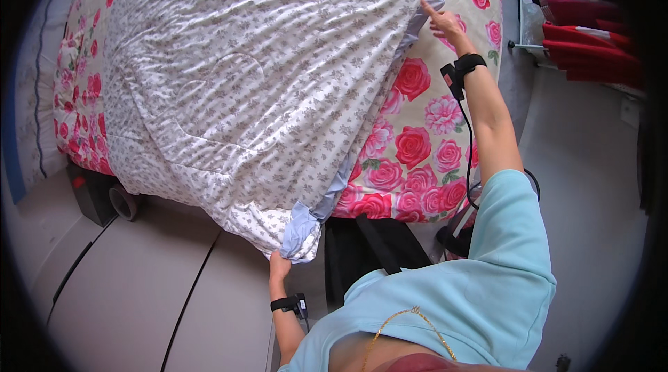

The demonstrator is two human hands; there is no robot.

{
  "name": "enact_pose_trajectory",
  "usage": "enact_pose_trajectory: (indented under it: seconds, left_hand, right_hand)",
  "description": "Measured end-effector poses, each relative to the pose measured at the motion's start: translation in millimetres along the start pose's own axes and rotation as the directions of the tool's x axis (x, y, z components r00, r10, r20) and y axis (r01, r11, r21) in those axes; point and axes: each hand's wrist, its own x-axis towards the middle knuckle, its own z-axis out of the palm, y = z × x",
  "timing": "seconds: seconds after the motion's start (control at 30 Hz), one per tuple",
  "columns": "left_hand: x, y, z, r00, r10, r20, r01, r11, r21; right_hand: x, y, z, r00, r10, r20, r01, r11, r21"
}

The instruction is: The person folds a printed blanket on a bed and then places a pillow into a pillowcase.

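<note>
A white quilt (245, 95) with a small grey floral print and a pale blue underside lies spread over a bed. My left hand (280, 263) grips its near corner, which hangs past the bed's side with the blue lining (300, 228) folded outward. At the far right corner of the quilt, my right hand (444, 22) reaches out, index finger extended onto the blue-edged fabric. Whether those fingers pinch the cloth or only rest on it is unclear. Creases run across the quilt between the two corners.
Beneath the quilt is a rose-patterned bed cover (412, 142). A black bag (376, 247) stands against the bed near my body. Red garments (589, 54) hang on a rack at right. Pale cabinet panels (135, 288) lie at lower left. A cable (469, 148) trails from my right wrist strap.
</note>
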Motion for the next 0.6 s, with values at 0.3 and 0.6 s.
enact_pose_trajectory:
  seconds: [0.3,0.6]
  left_hand:
    - [-10.7,-5.1,3.8,0.991,0.053,-0.124,-0.06,0.997,-0.051]
    - [-76.4,-117.0,42.7,0.824,-0.457,-0.336,0.242,0.818,-0.521]
  right_hand:
    - [3.1,45.3,95.4,0.968,0.137,0.21,-0.172,0.972,0.159]
    - [-10.9,51.7,124.5,0.971,0.209,0.115,-0.235,0.92,0.315]
